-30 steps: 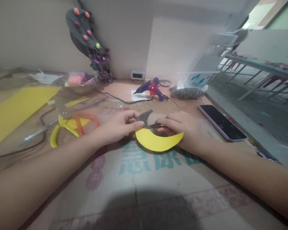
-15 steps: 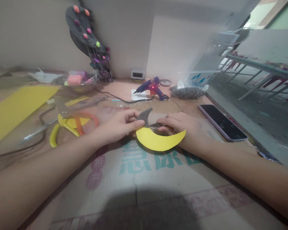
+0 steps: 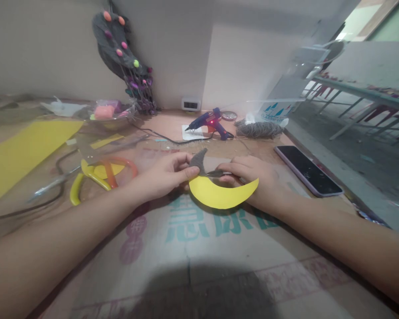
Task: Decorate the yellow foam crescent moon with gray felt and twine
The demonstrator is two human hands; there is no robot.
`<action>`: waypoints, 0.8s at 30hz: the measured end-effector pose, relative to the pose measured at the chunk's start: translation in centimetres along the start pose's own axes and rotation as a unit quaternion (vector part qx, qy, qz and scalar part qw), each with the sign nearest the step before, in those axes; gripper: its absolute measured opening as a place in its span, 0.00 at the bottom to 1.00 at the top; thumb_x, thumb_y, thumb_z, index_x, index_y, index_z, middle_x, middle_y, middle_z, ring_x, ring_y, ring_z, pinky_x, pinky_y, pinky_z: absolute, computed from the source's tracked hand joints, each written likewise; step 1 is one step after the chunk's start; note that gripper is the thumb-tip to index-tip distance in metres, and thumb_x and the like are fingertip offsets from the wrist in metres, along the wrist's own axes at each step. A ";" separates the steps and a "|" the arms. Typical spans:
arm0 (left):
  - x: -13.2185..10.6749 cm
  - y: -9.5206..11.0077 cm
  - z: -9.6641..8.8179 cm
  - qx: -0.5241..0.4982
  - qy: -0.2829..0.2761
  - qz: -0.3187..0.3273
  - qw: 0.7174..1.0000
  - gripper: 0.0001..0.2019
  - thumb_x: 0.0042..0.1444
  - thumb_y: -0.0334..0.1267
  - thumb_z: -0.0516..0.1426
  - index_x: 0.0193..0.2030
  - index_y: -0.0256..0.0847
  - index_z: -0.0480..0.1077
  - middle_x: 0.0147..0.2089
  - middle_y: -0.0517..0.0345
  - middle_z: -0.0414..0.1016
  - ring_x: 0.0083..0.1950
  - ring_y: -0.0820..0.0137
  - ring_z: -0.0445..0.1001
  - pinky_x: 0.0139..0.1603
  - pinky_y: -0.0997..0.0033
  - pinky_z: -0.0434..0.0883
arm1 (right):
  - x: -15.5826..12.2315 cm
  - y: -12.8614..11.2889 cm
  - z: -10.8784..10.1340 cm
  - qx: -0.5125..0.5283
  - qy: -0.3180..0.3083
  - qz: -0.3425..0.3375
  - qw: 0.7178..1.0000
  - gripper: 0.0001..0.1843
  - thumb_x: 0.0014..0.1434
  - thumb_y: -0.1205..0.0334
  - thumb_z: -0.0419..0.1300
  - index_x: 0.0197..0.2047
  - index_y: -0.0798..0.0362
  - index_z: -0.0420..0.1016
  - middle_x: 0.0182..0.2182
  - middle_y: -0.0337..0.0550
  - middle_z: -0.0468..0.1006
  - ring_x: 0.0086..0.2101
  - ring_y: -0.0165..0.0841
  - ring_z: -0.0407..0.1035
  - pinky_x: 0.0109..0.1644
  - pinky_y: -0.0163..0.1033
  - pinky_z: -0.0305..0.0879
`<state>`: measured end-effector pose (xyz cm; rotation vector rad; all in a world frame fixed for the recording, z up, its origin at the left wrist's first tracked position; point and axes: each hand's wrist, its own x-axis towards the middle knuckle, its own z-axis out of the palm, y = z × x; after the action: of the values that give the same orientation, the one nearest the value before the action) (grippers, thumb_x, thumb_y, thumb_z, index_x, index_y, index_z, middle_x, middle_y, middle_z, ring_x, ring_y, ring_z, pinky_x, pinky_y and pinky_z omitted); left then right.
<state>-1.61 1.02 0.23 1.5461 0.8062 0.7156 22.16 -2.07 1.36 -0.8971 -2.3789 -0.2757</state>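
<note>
My left hand [image 3: 164, 174] pinches the left tip of a yellow crescent-shaped paper piece [image 3: 221, 194], whose upper left end is a grey felt-like tip [image 3: 198, 160]. My right hand [image 3: 252, 176] is closed around small scissors [image 3: 216, 173], whose dark blades point left and meet the grey tip at its base. Both hands rest low over the cardboard sheet [image 3: 199, 248] with green printed characters. The scissor handles are hidden inside my right hand.
A blue hot glue gun [image 3: 209, 122] with a lit red lamp stands behind, its cable running left. A phone [image 3: 307, 169] lies at the right, grey yarn [image 3: 258, 129] behind it. Yellow sheet [image 3: 23, 148], yellow-handled scissors [image 3: 76, 181], an orange ring and a tray of bits sit left.
The crescent has turned slightly, its grey tip standing more upright and its right end shifted a little right. The hands stayed almost where they were.
</note>
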 end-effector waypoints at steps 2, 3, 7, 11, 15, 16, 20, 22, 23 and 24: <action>0.0 0.0 0.0 -0.001 -0.003 0.004 1.000 0.11 0.56 0.43 0.59 0.37 0.38 0.67 0.27 0.63 0.69 0.25 0.78 0.67 0.25 0.80 0.65 | 0.0 0.1 0.0 0.005 -0.001 0.000 1.000 0.15 0.66 0.55 0.54 0.41 0.56 0.77 0.27 0.43 0.75 0.28 0.32 0.65 0.33 0.38 0.57; 0.0 0.0 0.0 -0.002 -0.004 0.005 1.000 0.11 0.56 0.43 0.59 0.37 0.38 0.67 0.27 0.64 0.68 0.25 0.79 0.67 0.25 0.80 0.65 | 0.0 0.1 0.0 0.007 -0.003 0.003 1.000 0.15 0.67 0.55 0.53 0.41 0.56 0.76 0.27 0.43 0.75 0.28 0.32 0.65 0.33 0.37 0.56; -0.1 0.3 0.1 -0.010 -0.003 0.007 1.000 0.10 0.56 0.42 0.59 0.37 0.38 0.67 0.28 0.65 0.67 0.25 0.80 0.66 0.25 0.81 0.64 | -0.1 0.1 0.0 0.004 -0.017 0.013 1.000 0.17 0.67 0.53 0.51 0.42 0.55 0.76 0.27 0.43 0.75 0.29 0.32 0.66 0.34 0.38 0.57; -0.1 0.4 0.1 -0.010 -0.005 0.006 1.000 0.10 0.55 0.42 0.60 0.36 0.38 0.67 0.29 0.65 0.67 0.25 0.79 0.66 0.25 0.80 0.65 | 0.0 0.1 0.0 0.010 -0.014 0.010 1.000 0.16 0.67 0.54 0.52 0.41 0.55 0.76 0.27 0.43 0.75 0.29 0.32 0.66 0.34 0.38 0.58; -0.1 0.3 0.2 -0.010 -0.008 0.009 1.000 0.10 0.56 0.42 0.59 0.36 0.38 0.67 0.29 0.65 0.66 0.25 0.80 0.65 0.25 0.81 0.65 | 0.0 0.1 0.1 0.009 -0.015 0.009 1.000 0.16 0.67 0.54 0.52 0.41 0.55 0.76 0.28 0.43 0.76 0.29 0.32 0.67 0.35 0.37 0.58; -0.1 0.3 0.2 -0.011 -0.009 0.009 1.000 0.10 0.56 0.42 0.59 0.36 0.38 0.66 0.28 0.65 0.65 0.25 0.80 0.65 0.25 0.81 0.65 | 0.0 0.1 0.1 0.009 -0.015 0.009 1.000 0.15 0.67 0.54 0.53 0.42 0.55 0.76 0.28 0.43 0.76 0.29 0.31 0.67 0.35 0.37 0.58; -0.1 0.2 0.1 -0.014 -0.012 0.008 1.000 0.10 0.56 0.42 0.59 0.36 0.37 0.66 0.28 0.65 0.65 0.25 0.80 0.65 0.25 0.81 0.64 | 0.0 0.0 0.1 0.010 -0.004 0.003 1.000 0.15 0.66 0.55 0.53 0.41 0.56 0.77 0.26 0.43 0.75 0.29 0.31 0.67 0.34 0.36 0.58; -0.1 0.2 0.1 -0.016 -0.011 0.009 1.000 0.10 0.56 0.42 0.59 0.36 0.38 0.66 0.28 0.65 0.66 0.25 0.80 0.65 0.25 0.81 0.64 | 0.0 0.0 0.1 0.013 -0.007 0.003 1.000 0.16 0.66 0.54 0.53 0.41 0.56 0.77 0.26 0.43 0.75 0.29 0.31 0.67 0.34 0.37 0.58; -0.1 0.2 0.1 -0.017 -0.010 0.010 1.000 0.10 0.56 0.42 0.59 0.36 0.38 0.67 0.28 0.65 0.66 0.25 0.80 0.65 0.25 0.81 0.64 | 0.0 0.0 0.0 0.015 -0.010 0.005 1.000 0.16 0.67 0.54 0.53 0.41 0.56 0.77 0.26 0.43 0.75 0.29 0.31 0.67 0.34 0.37 0.57; -0.1 0.2 0.1 -0.017 -0.007 0.008 1.000 0.10 0.56 0.42 0.60 0.36 0.38 0.66 0.28 0.65 0.66 0.25 0.80 0.65 0.25 0.81 0.64 | 0.0 0.0 0.0 0.018 -0.017 0.011 1.000 0.16 0.67 0.54 0.53 0.41 0.56 0.77 0.26 0.43 0.75 0.29 0.31 0.67 0.35 0.37 0.57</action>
<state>-1.56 0.87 0.46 1.5269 0.7669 0.7265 22.10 -2.06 1.38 -0.9164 -2.3958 -0.2092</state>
